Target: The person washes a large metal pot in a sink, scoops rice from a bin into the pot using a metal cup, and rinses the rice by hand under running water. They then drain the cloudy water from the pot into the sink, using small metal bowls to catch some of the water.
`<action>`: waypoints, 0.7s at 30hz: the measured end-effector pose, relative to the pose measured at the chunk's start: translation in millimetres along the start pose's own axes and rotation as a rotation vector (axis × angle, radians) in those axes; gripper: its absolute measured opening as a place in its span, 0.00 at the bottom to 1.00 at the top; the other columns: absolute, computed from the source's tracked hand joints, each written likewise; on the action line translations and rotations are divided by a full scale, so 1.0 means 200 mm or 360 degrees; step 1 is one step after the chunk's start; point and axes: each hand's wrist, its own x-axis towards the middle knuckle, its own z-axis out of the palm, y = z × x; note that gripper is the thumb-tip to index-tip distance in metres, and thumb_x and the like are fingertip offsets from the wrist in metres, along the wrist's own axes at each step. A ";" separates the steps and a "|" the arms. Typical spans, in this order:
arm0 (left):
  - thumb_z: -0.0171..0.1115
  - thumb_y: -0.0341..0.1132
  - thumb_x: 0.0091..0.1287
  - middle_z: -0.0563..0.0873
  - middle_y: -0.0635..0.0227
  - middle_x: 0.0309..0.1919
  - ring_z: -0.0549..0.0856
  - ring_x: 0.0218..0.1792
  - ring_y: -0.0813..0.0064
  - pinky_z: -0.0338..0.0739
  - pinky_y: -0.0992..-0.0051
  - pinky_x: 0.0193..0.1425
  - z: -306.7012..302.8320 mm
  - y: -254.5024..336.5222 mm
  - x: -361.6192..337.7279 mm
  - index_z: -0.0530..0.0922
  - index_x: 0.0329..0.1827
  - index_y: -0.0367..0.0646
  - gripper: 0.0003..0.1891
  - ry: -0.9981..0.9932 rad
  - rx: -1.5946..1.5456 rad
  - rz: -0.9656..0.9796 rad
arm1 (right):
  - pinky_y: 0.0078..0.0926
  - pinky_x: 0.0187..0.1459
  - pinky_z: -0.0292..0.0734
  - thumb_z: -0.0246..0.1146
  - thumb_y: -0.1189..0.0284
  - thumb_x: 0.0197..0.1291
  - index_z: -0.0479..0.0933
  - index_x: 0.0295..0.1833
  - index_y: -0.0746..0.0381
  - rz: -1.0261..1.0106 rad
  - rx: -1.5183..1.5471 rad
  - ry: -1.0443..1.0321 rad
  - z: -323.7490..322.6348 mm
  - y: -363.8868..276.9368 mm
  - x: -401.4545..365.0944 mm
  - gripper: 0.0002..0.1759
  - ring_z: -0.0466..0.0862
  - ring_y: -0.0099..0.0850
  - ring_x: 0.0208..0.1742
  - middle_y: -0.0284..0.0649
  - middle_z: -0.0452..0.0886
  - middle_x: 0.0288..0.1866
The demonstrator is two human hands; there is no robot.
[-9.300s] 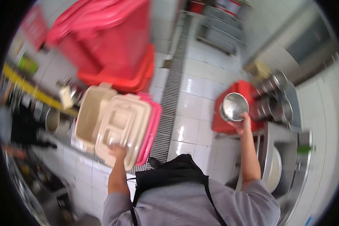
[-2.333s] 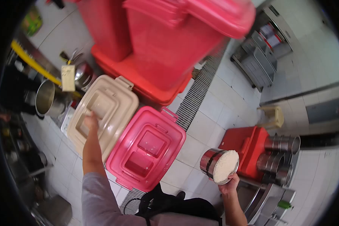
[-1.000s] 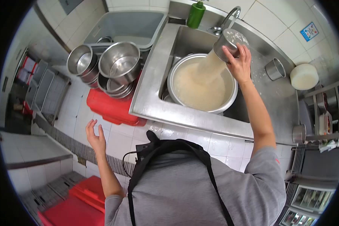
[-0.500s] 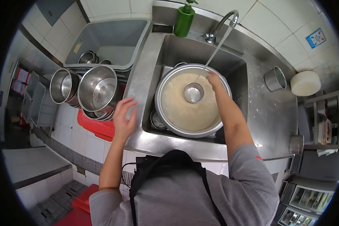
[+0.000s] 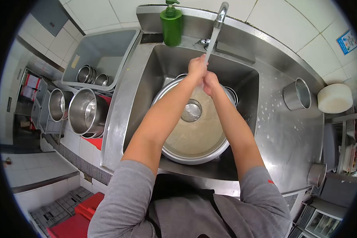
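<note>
My left hand [image 5: 197,69] and my right hand [image 5: 211,82] are close together under the running water of the tap [image 5: 221,15], over the far side of a large round metal pot [image 5: 188,160]. The fingers of both hands are partly hidden and blurred by the water. The pot stands in the steel sink [image 5: 244,83] and holds cloudy, pale liquid. A small round metal cup [image 5: 191,111] sits in the liquid below my wrists.
A green pump bottle [image 5: 171,27] stands behind the sink. On the left are a grey tub [image 5: 125,45] with metal bowls and several metal pots [image 5: 83,112]. A metal container [image 5: 296,95] and a pale round block [image 5: 335,98] stand on the right.
My left hand has moved from beside the sink to the water stream. My right hand has come up from the pot's right side to meet it. The view has shifted.
</note>
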 end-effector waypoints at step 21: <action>0.60 0.32 0.44 0.78 0.55 0.19 0.80 0.28 0.60 0.74 0.64 0.31 -0.34 -0.78 -0.07 0.68 0.17 0.39 0.09 -0.0140 0.0965 -0.0008 | 0.36 0.36 0.74 0.54 0.73 0.42 0.77 0.27 0.67 -0.0414 -0.2854 -0.0951 -0.12 0.32 0.02 0.09 0.79 0.44 0.33 0.52 0.78 0.31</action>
